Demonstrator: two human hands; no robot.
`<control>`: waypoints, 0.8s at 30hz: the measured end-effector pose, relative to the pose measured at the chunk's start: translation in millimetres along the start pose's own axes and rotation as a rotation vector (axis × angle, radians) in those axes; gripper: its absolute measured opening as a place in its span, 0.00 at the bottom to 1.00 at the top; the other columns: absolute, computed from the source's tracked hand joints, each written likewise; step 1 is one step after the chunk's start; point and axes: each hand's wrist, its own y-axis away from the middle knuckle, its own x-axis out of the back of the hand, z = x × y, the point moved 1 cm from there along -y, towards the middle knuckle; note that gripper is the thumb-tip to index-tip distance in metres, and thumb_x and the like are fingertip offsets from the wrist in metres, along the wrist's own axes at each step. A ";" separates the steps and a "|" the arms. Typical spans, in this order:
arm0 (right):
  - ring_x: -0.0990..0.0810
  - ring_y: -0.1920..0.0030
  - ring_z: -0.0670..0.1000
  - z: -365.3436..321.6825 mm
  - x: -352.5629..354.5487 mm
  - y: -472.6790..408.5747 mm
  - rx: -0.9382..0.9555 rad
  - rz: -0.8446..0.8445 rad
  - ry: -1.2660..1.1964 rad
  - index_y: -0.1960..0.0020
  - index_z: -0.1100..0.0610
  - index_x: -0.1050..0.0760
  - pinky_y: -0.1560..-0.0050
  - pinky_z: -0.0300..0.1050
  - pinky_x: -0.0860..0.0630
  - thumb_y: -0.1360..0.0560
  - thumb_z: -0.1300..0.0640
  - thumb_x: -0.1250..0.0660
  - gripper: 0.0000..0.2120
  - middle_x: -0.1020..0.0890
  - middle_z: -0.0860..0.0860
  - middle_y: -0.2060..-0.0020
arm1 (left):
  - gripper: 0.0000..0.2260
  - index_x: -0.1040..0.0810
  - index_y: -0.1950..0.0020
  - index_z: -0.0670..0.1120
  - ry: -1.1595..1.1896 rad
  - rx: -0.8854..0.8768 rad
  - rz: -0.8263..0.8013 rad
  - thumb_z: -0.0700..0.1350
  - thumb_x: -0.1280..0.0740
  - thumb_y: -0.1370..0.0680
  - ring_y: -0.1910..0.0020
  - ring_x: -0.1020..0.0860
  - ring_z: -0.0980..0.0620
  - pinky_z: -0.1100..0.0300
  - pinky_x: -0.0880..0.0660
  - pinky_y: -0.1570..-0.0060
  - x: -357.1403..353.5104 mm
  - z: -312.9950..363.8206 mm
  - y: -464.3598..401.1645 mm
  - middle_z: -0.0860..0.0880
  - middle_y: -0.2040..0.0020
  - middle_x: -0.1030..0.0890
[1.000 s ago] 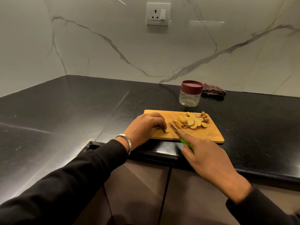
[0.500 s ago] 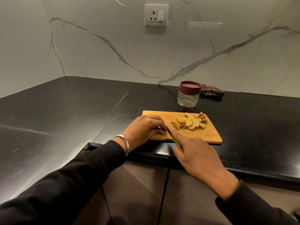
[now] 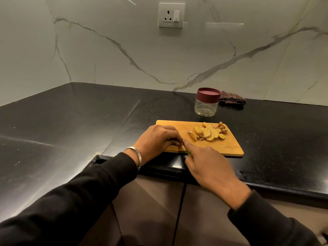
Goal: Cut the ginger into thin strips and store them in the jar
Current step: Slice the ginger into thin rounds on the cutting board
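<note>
Nearest the camera, two black sleeves (image 3: 74, 201) reach forward over the front edge of the black table (image 3: 71, 121). The right hand (image 3: 209, 167) lies over that edge, its forefinger stretched straight along the top of a knife (image 3: 188, 152) and the other fingers curled round the handle; only a sliver of green handle shows beneath the hand, and the blade is hidden. The tip of the forefinger meets the left hand (image 3: 158, 139) at the near left corner of the wooden cutting board (image 3: 227, 146). The left hand, with a metal bangle (image 3: 137, 153) at the wrist, rests knuckles-up on the board with its fingers curled down and bunched together; they seem to pinch a small piece against the board, but what lies under them cannot be made out.

The board sits close to the front edge of the table. Toward its far right corner lies the ginger (image 3: 207, 133): a loose heap of thin oval slices, pale yellow on the cut faces with tan rims, overlapping one another, with a few knobbly brown bits at the far right of the heap.

Just beyond the board's far edge stands the jar (image 3: 206, 107), clear glass, closed with a maroon lid. Beside it, to the right and against the wall, lies a folded dark checked cloth (image 3: 232, 100). The marble wall (image 3: 124, 50) behind carries a white socket (image 3: 171, 15).
</note>
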 end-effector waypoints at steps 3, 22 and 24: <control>0.29 0.63 0.47 0.1 -1.3 3.5 0.006 -0.003 0.016 0.19 0.43 0.49 0.70 0.40 0.39 0.16 0.50 0.47 0.27 0.28 0.47 0.63 | 0.03 0.14 0.53 0.49 -0.005 0.012 0.005 0.43 0.25 0.25 0.58 0.19 0.57 0.59 0.20 0.58 -1.0 -1.3 -0.1 0.53 0.55 0.16; 0.29 0.64 0.47 4.7 -4.6 34.5 -0.012 0.031 0.086 0.19 0.41 0.55 0.69 0.42 0.39 0.16 0.48 0.49 0.28 0.27 0.47 0.63 | 0.03 0.14 0.52 0.51 0.019 0.065 -0.013 0.44 0.26 0.24 0.56 0.19 0.59 0.60 0.20 0.54 -1.4 -2.9 0.6 0.56 0.53 0.16; 0.32 0.66 0.45 3.4 -3.7 30.0 -0.012 0.030 0.100 0.19 0.42 0.55 0.70 0.40 0.41 0.16 0.48 0.49 0.28 0.29 0.46 0.65 | 0.03 0.15 0.52 0.51 0.015 0.066 -0.017 0.44 0.26 0.24 0.56 0.19 0.59 0.62 0.21 0.55 -1.5 -2.5 0.8 0.56 0.52 0.16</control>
